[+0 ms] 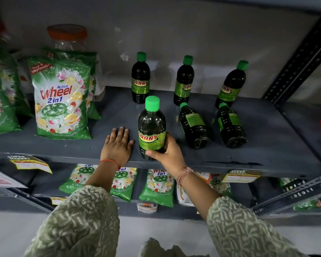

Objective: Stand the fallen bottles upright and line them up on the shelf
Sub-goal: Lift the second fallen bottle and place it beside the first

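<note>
Grey shelf [248,160]. Right hand [168,151] wrapped round the lower body of an upright bottle [151,127] at the front edge, thumb across its front, fingers behind. Left hand [117,145] flat on the shelf just beside it, fingers spread, holding nothing. Three bottles upright along the back edge: [140,78], [183,80], [231,84]. Two lie fallen mid-shelf towards the right side, caps pointing back: [194,126], [231,126]. Detergent bag [61,97] stands toward the left end.

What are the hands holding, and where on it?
Right hand grips the upright front bottle low on its body, at the label. Left hand lies flat on the shelf, holding nothing.
</note>
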The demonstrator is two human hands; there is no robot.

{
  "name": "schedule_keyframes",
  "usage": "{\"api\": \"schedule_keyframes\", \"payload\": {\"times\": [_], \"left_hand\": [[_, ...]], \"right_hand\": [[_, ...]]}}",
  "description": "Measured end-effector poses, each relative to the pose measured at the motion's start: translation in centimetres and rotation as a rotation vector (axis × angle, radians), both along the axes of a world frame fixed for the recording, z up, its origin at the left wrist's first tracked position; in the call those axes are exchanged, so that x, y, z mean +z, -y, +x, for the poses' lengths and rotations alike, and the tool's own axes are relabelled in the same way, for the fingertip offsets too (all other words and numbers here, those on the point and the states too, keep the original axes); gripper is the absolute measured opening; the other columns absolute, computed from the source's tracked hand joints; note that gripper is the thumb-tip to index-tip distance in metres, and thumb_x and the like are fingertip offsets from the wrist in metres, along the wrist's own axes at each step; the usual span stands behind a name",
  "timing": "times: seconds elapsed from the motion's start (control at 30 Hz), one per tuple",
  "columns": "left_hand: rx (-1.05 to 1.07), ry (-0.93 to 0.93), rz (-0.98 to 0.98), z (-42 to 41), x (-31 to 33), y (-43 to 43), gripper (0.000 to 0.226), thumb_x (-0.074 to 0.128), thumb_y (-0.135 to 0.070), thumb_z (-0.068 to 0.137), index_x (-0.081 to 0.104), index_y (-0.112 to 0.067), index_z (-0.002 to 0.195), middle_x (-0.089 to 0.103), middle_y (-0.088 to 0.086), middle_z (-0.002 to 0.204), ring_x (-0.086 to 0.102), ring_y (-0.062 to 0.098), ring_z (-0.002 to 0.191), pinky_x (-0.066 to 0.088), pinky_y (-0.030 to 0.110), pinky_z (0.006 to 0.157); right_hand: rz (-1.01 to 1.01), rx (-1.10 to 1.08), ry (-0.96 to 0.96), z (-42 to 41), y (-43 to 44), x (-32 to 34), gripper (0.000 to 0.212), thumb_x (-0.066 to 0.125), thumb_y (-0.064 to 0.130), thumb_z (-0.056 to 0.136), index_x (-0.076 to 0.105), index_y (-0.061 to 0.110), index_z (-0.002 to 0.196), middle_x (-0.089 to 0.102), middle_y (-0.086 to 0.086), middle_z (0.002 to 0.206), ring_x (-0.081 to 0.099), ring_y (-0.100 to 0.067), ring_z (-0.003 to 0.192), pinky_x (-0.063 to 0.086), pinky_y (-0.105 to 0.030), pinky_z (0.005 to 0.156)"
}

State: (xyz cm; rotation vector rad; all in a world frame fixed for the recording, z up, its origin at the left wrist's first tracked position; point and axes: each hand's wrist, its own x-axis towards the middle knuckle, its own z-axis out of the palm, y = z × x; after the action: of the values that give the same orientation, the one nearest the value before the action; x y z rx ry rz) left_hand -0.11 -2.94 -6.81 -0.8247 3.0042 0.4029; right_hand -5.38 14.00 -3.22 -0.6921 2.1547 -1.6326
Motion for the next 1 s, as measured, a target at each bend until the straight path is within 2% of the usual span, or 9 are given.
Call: {"api": "schedule_keyframes", "payload": {"times": [0.07,0.2,0.33,0.47,0.63,0.73,0.83,0.93,1.0], "left_hand": [[0.002,0.005,0.027,0.0,0.1,0.0,0.055,0.023,-0.035,0.097,0.008,-0.015,0.146,0.004,0.005,0.159,0.0,0.025,0.146,0.005,0.04,0.12],[0.012,0.01,0.06,-0.3,0.5,-0.3,0.055,0.024,-0.032,0.097,0.008,-0.014,0.146,0.003,0.006,0.159,-0.001,0.027,0.146,0.004,0.041,0.121],[0.021,0.007,0.035,-0.2,0.4,-0.5,0.054,0.023,-0.032,0.097,0.007,-0.014,0.146,0.003,0.006,0.159,-0.001,0.027,0.146,0.004,0.041,0.121],[0.017,-0.001,0.025,-0.2,0.3,-0.5,0.054,0.023,-0.032,0.097,0.007,-0.015,0.146,0.003,0.005,0.159,-0.001,0.026,0.146,0.005,0.041,0.121],[0.017,0.0,-0.012,-0.2,0.0,-0.4,0.057,0.013,-0.038,0.094,0.008,-0.014,0.146,0.005,0.005,0.159,0.001,0.026,0.146,0.007,0.041,0.12],[0.019,0.006,-0.02,-0.2,0.0,-0.4,0.07,0.006,-0.042,0.081,0.009,-0.015,0.146,0.007,0.005,0.158,0.004,0.027,0.146,0.009,0.04,0.12],[0.023,0.005,-0.015,-0.2,-0.1,-0.4,0.057,0.013,-0.037,0.094,0.008,-0.014,0.146,0.006,0.005,0.158,0.003,0.026,0.146,0.008,0.04,0.12],[0.015,-0.005,-0.018,-0.2,0.0,-0.5,0.055,0.018,-0.034,0.096,0.008,-0.013,0.145,0.006,0.007,0.158,0.003,0.027,0.146,0.008,0.041,0.12],[0.014,-0.001,-0.017,-0.2,0.0,-0.5,0.055,0.018,-0.034,0.096,0.007,-0.014,0.145,0.006,0.007,0.158,0.003,0.027,0.146,0.008,0.041,0.12]], "right_hand": [[0.013,-0.076,-0.057,0.5,-1.1,0.7,0.088,0.081,0.031,0.062,0.034,0.013,0.135,0.044,-0.008,0.139,0.042,-0.016,0.127,0.034,-0.035,0.11],[0.243,-0.404,-0.489,-5.0,-3.6,4.8,0.074,0.063,0.051,0.075,0.041,0.006,0.13,0.038,-0.018,0.139,0.033,-0.03,0.131,0.029,-0.043,0.111],[0.812,-0.225,-0.127,-12.3,-3.3,5.8,0.081,0.059,0.065,0.069,0.048,0.005,0.123,0.051,-0.02,0.131,0.047,-0.036,0.121,0.042,-0.041,0.1],[0.536,-0.215,-0.028,-12.4,-2.6,3.3,0.052,0.068,0.049,0.069,0.063,0.016,0.108,0.066,-0.012,0.114,0.061,-0.032,0.103,0.05,-0.036,0.088],[0.047,-0.459,-0.094,-10.8,-2.0,1.5,0.069,0.076,0.053,0.056,0.046,0.013,0.103,0.061,-0.014,0.105,0.06,-0.029,0.095,0.051,-0.041,0.08],[0.005,-0.448,-0.125,-10.1,-1.9,0.8,0.083,0.078,0.049,0.051,0.04,0.012,0.115,0.057,-0.015,0.114,0.056,-0.028,0.105,0.048,-0.04,0.09],[0.022,-0.424,-0.156,-10.0,-1.9,0.7,0.083,0.082,0.036,0.056,0.04,0.012,0.123,0.053,-0.016,0.123,0.049,-0.031,0.116,0.042,-0.044,0.1],[0.066,-0.549,-0.222,-9.8,-1.4,2.3,0.107,0.083,0.044,0.052,0.028,0.013,0.137,0.034,-0.017,0.142,0.028,-0.033,0.132,0.027,-0.047,0.109],[0.08,-0.621,-0.305,-9.7,-1.0,4.1,0.105,0.082,0.046,0.053,0.028,0.013,0.136,0.033,-0.018,0.14,0.029,-0.033,0.129,0.027,-0.046,0.106]]}}
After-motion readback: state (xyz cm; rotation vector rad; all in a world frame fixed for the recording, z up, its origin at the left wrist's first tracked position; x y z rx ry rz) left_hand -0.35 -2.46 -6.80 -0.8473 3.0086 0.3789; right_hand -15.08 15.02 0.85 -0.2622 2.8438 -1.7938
